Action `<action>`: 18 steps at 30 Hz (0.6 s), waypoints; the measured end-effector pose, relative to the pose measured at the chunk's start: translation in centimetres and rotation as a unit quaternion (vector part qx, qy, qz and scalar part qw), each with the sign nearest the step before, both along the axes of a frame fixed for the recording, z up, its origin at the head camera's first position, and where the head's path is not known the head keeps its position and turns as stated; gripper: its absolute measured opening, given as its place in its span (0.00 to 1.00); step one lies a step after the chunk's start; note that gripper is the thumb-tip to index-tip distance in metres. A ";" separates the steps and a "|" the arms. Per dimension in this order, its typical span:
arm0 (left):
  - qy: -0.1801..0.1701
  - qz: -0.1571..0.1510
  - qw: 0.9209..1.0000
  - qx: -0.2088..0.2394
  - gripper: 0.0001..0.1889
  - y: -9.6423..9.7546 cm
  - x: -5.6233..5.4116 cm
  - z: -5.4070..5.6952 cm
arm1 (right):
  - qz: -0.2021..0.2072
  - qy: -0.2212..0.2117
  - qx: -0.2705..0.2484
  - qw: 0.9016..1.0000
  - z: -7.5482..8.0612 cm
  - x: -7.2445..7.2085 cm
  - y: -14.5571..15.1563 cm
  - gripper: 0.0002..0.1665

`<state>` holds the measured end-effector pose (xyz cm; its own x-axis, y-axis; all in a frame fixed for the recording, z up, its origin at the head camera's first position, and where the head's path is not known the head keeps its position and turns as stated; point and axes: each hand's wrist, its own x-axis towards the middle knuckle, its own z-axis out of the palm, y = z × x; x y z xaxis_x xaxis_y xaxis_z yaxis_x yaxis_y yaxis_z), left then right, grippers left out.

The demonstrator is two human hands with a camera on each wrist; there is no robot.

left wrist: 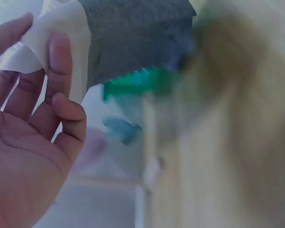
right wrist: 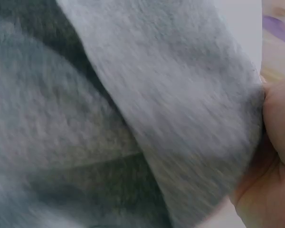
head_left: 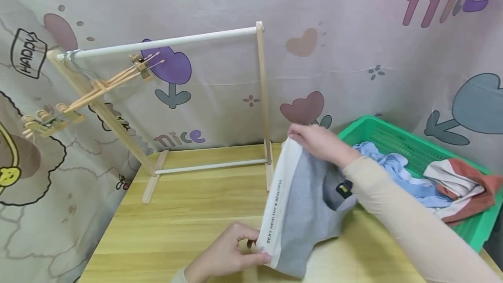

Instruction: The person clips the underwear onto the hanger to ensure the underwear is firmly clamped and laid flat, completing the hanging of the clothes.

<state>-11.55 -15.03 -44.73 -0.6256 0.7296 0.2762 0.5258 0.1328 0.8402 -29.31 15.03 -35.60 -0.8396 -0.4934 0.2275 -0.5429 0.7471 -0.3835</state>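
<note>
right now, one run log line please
left hand: pinches white waistband; right hand: holds waistband's other end; gray garment: between hands; green basket: holds clothes; hanger: on rack

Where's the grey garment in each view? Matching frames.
Head: grey garment right of centre, mostly lower half.
Left wrist: grey garment along the top, around centre.
Right wrist: grey garment fills most of the picture.
Shared landmark: its white waistband, top left in left wrist, top right in right wrist.

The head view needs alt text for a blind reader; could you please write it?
The left hand and right hand hold a gray garment by its white lettered band above a wood-grain table. A green basket of clothes sits at right; a rack with a hanger stands at left.
</note>
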 end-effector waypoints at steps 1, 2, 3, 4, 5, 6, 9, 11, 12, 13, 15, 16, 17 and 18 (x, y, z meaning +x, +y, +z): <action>-0.039 0.012 0.999 -0.012 0.03 -0.5 0.1 -0.6 | 0.002 -0.004 0.014 1.000 -1.1 -0.4 -0.8 0.09; -0.079 0.020 0.996 -0.020 0.04 -0.9 0.3 -1.3 | 0.005 -0.001 0.029 1.000 -2.2 -0.9 -1.5 0.09; -0.115 0.025 0.993 -0.025 0.04 -1.4 0.4 -1.9 | 0.009 0.000 0.041 0.999 -3.2 -1.2 -2.3 0.08; -0.147 0.028 0.988 -0.031 0.05 -1.7 0.6 -2.4 | 0.015 0.000 0.050 0.999 -4.1 -1.5 -3.1 0.08; -0.172 0.032 0.984 -0.038 0.06 -2.1 0.7 -2.8 | 0.022 0.002 0.060 0.998 -4.8 -1.6 -3.8 0.08; -0.195 0.036 0.979 -0.040 0.07 -2.3 0.8 -3.2 | 0.028 0.004 0.066 0.997 -5.4 -1.7 -4.4 0.08; -0.224 0.046 0.973 -0.035 0.07 -2.9 1.0 -3.9 | 0.054 0.016 0.065 0.996 -7.0 -1.5 -5.6 0.12; -0.232 0.050 0.971 -0.037 0.09 -3.2 1.1 -4.2 | 0.070 0.026 0.057 0.996 -7.5 -0.9 -5.6 0.17; -0.239 0.050 0.969 -0.037 0.12 -3.3 1.2 -4.3 | 0.072 0.029 0.053 0.996 -7.6 -0.5 -5.5 0.17; -0.243 0.047 0.968 -0.040 0.15 -3.4 1.3 -4.3 | 0.077 0.028 0.048 0.996 -7.7 0.1 -5.2 0.16; -0.252 0.040 0.966 -0.048 0.17 -3.8 1.4 -4.4 | 0.078 0.008 0.044 0.996 -7.5 1.5 -4.3 0.11; -0.254 0.037 0.965 -0.056 0.17 -4.0 1.5 -4.4 | 0.082 -0.013 0.040 0.996 -7.3 2.4 -3.8 0.09; -0.252 0.033 0.965 -0.065 0.15 -4.2 1.6 -4.3 | 0.085 -0.036 0.039 0.995 -7.1 3.5 -3.1 0.06; -0.247 0.031 0.966 -0.077 0.14 -4.4 1.6 -4.1 | 0.088 -0.059 0.037 0.994 -7.0 4.6 -2.3 0.04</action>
<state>-9.99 -19.41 -48.87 -0.6976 0.6947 -0.1753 0.0535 0.2945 0.9542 -24.72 12.76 -42.56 -0.7570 -0.6471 0.0905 -0.6230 0.6730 -0.3988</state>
